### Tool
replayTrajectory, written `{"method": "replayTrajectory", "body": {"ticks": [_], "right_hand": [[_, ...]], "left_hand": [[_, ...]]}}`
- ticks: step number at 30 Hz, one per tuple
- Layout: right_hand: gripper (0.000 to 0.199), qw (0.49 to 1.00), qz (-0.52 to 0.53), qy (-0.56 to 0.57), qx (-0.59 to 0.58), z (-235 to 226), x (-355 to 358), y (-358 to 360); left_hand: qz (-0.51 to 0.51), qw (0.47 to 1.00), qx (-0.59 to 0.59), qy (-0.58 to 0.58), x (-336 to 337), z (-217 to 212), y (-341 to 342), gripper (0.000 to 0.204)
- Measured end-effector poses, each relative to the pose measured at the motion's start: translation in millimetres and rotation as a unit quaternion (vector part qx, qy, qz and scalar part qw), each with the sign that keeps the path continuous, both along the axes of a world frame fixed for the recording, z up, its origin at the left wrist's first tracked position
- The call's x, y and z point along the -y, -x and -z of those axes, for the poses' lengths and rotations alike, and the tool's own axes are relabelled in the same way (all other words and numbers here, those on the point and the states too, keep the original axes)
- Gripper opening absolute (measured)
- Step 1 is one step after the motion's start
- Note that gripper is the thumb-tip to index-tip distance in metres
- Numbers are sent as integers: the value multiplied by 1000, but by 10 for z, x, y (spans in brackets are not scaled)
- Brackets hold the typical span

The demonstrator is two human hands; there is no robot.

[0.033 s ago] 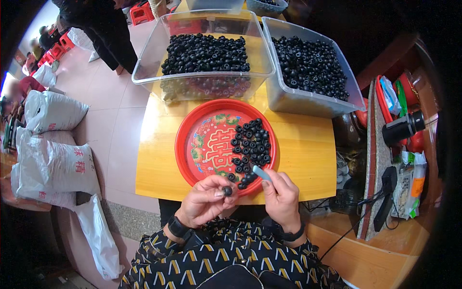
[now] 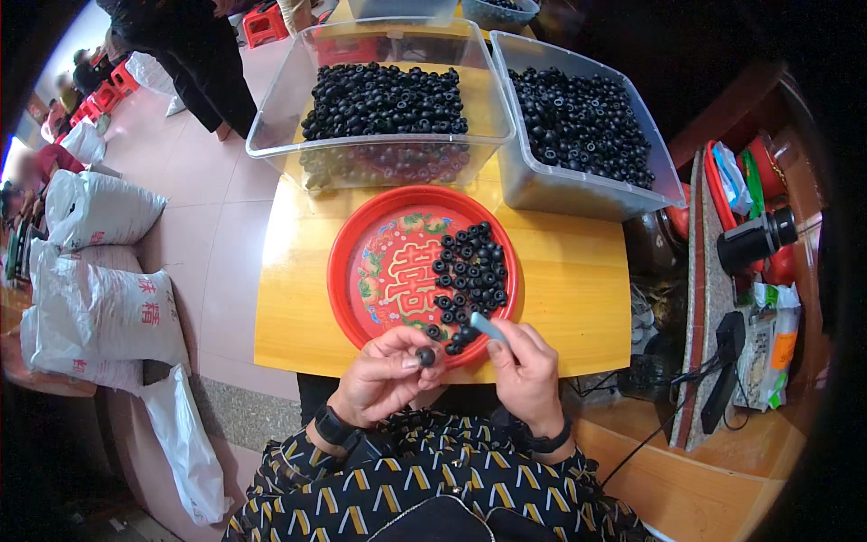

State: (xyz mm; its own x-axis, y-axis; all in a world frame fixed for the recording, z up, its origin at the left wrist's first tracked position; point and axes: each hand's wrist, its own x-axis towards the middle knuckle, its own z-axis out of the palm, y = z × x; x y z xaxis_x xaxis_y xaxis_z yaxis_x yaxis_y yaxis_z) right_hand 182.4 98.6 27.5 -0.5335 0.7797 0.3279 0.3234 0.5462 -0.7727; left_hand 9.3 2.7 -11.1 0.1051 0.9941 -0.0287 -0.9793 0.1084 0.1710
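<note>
Left hand [image 2: 384, 375]: thumb and fingers are clamping one round black piece [image 2: 425, 357], which is sitting over the near edge of the red round tray [image 2: 338, 271]. Right hand [image 2: 528, 370]: fingers are closing around a pale blue-grey handheld tool [image 2: 489, 327], its tip pointing toward the tray. Loose black pieces [image 2: 470, 269]: many, lying in the tray's right part. Worktop [image 2: 578, 303]: yellow, carrying the tray. Left clear tub [image 2: 488, 142] and right clear tub [image 2: 587, 194]: standing beyond the tray, both holding heaped black pieces.
</note>
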Motion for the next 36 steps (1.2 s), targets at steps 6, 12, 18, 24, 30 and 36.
{"method": "replayTrajectory", "body": {"ticks": [6, 12, 18, 24, 30, 36], "right_hand": [[24, 965, -88, 234, -83, -91, 133, 175], [20, 856, -127, 463, -194, -93, 145, 263], [21, 858, -118, 461, -192, -35, 182, 240], [27, 992, -78, 86, -51, -69, 141, 193], [25, 996, -66, 54, -11, -100, 169, 100], [21, 945, -83, 309, -72, -64, 189, 166]], "left_hand": [[-42, 994, -93, 33, 4, -95, -24, 20], [-53, 984, -167, 32, 25, -112, -33, 19], [-31, 992, -106, 53, 4, -100, -20, 20], [-63, 994, -83, 32, -9, -19, 22, 20], [-81, 992, -90, 38, -7, -59, 33, 19], [-131, 971, -199, 20, 9, -156, -42, 22]]}}
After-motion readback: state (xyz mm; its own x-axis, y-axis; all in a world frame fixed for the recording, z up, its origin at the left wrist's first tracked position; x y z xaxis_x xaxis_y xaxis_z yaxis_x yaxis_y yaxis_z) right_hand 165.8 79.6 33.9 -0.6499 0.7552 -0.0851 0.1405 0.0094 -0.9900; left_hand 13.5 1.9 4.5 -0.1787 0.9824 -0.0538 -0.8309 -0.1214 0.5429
